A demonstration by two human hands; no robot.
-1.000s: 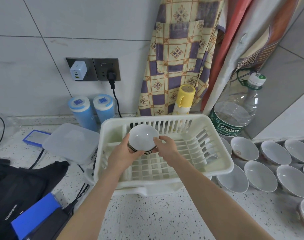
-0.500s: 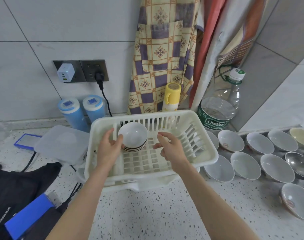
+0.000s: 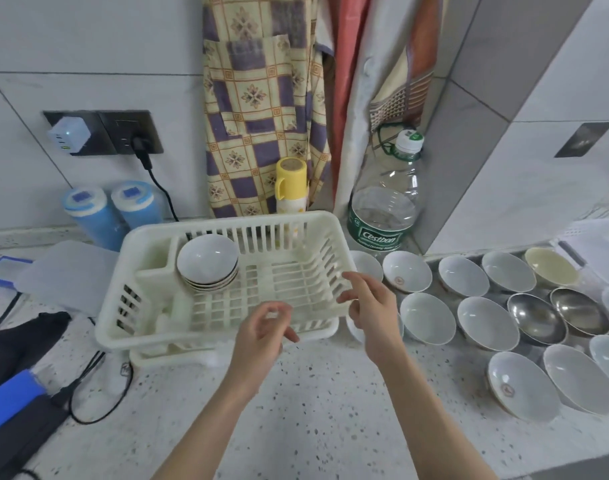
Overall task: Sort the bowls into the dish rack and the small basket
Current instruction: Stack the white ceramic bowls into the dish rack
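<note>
Dish rack: the cream plastic dish rack (image 3: 226,327) sits on the speckled countertop (image 3: 296,410) at about 10 o'clock from the hands, on a matching drip tray.
Stacked bowls: a small stack of white bowls (image 3: 207,263) with dark rim stripes leans tilted in the rack's far-left part, at 11 o'clock from the left hand, just beside the cutlery compartment.
Left hand: the left hand (image 3: 261,336) hangs over the rack's near rim, fingers loosely curled with thumb and fingertips almost meeting, nothing held.
Right hand: the right hand (image 3: 370,308) is at the rack's near-right corner, fingers relaxed and slightly spread, empty; whether it touches the rim I cannot tell.
Loose white bowls: white ceramic bowls (image 3: 488,322) lie in rows on the counter at 3 o'clock from the right hand, several touching one another; some show a small emblem inside.
Cream bowl: one cream-coloured bowl (image 3: 550,270) stands in the far row, at 2 o'clock.
Steel bowls: two stainless steel bowls (image 3: 535,318) sit side by side among the white ones.
Water bottle: a large clear Cestbon bottle (image 3: 386,202) stands at 1 o'clock behind the rack's right corner.
Yellow flask: a yellow-lidded flask (image 3: 291,188) stands at 12 o'clock behind the rack, against a checked apron (image 3: 258,98).
Blue canisters: two blue canisters (image 3: 112,213) stand at 10 o'clock by the wall.
</note>
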